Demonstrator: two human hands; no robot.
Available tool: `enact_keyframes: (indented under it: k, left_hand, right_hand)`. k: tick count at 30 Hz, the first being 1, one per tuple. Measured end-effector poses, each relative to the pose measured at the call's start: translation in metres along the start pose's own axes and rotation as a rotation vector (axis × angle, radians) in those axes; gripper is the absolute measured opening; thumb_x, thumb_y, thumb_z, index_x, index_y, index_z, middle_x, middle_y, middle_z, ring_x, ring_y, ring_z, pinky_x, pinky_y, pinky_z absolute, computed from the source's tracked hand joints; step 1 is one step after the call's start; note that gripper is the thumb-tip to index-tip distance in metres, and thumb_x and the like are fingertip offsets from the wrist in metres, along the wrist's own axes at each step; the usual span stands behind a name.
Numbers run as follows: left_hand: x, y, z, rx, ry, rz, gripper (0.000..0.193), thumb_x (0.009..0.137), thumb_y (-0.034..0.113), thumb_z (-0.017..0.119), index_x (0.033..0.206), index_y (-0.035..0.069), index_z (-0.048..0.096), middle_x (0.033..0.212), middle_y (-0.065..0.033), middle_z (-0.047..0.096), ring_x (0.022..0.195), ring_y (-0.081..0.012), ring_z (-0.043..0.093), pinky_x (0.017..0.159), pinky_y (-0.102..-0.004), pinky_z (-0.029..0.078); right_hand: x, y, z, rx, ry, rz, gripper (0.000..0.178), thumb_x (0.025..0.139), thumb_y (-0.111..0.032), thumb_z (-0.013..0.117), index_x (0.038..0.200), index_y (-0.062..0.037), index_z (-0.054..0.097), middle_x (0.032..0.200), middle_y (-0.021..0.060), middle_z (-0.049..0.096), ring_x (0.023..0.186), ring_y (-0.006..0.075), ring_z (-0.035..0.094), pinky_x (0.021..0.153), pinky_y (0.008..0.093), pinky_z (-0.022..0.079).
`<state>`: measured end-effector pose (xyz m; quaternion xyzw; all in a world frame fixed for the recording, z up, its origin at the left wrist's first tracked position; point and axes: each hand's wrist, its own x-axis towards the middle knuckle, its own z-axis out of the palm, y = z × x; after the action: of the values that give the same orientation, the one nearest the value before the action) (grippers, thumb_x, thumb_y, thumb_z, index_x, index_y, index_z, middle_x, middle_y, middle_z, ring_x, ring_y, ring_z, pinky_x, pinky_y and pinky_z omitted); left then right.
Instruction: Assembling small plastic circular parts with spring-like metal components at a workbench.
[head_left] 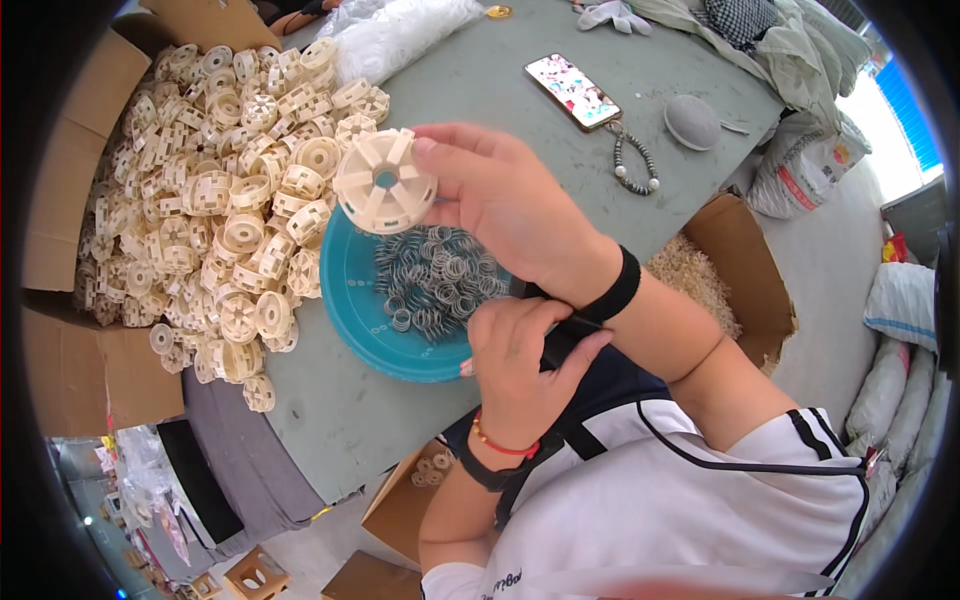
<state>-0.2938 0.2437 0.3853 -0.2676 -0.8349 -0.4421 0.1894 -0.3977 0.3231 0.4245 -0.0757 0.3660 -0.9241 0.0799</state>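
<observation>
Grey-green surface (465,95) beneath, and my right hand (505,195) pinches a cream wheel (358,190), probably light, stiff, best held rimwise; left hand (515,370) grips a black item (563,340).

On the counter (320,420), the pile of parts (215,200) takes the left; the basin (347,310), with springs (440,275) in it, stands just right. One part (402,203) is in the right hand (500,185), over the basin's far side. The phone (573,92) lies far right; a cardboard box (752,265) stands past the counter's right edge.
</observation>
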Motion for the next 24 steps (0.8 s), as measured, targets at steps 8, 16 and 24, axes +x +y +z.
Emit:
enact_keyframes:
  k: [8, 16, 24]
  left_hand:
    - [-0.005, 0.000, -0.001, -0.199, -0.178, -0.070, 0.028, 0.067, 0.012, 0.078, 0.080, 0.005, 0.054, 0.075, -0.0053, 0.059, 0.060, -0.0146, 0.053, 0.052, -0.0238, 0.041]
    - [0.003, 0.002, -0.022, -0.341, -0.454, -0.267, 0.024, 0.077, 0.009, 0.070, 0.096, -0.001, 0.060, 0.078, -0.0060, 0.063, 0.062, -0.0086, 0.055, 0.058, -0.0214, 0.044]
    - [0.010, 0.019, -0.024, -0.495, -0.056, -0.569, 0.017, 0.083, 0.013, 0.063, 0.091, -0.002, 0.061, 0.074, -0.0067, 0.065, 0.061, -0.0088, 0.056, 0.056, -0.0239, 0.045]
  right_hand:
    - [0.003, 0.010, -0.004, -0.432, 0.038, -0.065, 0.040, 0.087, -0.019, 0.057, 0.113, 0.0082, 0.048, 0.095, 0.0070, 0.057, 0.078, 0.0104, 0.053, 0.067, 0.0249, 0.045]
    - [0.004, 0.015, -0.008, -1.126, -0.100, -0.637, 0.039, 0.085, -0.017, 0.058, 0.116, 0.0045, 0.048, 0.089, 0.0099, 0.059, 0.075, 0.0193, 0.057, 0.067, 0.0287, 0.047]
    - [0.007, 0.040, 0.004, -1.741, -0.403, -1.205, 0.033, 0.074, -0.012, 0.056, 0.103, 0.0022, 0.054, 0.079, 0.0065, 0.052, 0.070, 0.0182, 0.053, 0.063, 0.0306, 0.047]
